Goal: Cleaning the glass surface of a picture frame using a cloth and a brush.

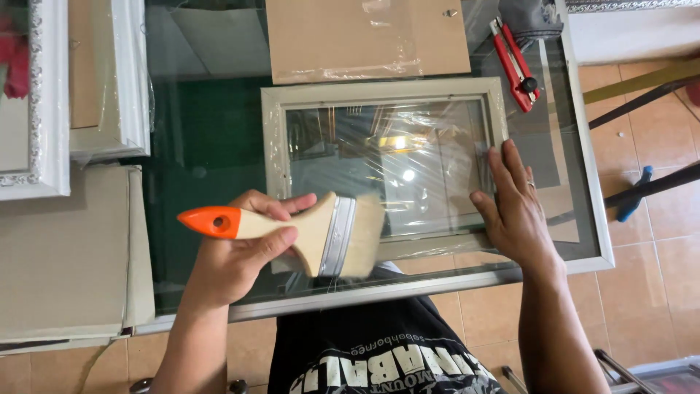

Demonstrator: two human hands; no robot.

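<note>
Paintbrush (306, 232) clasped in left hand (237, 259); right hand (514, 208) flat on frame (379, 93)

A glass-topped table (219, 146) carries a pale picture frame (273, 131), brown backing board (364, 36) and red utility knife (514, 66).

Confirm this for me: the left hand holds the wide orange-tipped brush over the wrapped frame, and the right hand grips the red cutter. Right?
Not quite. In the head view the right hand lies flat on the frame, not on the red cutter, which lies untouched on the glass table. The left hand does hold the brush.
</note>
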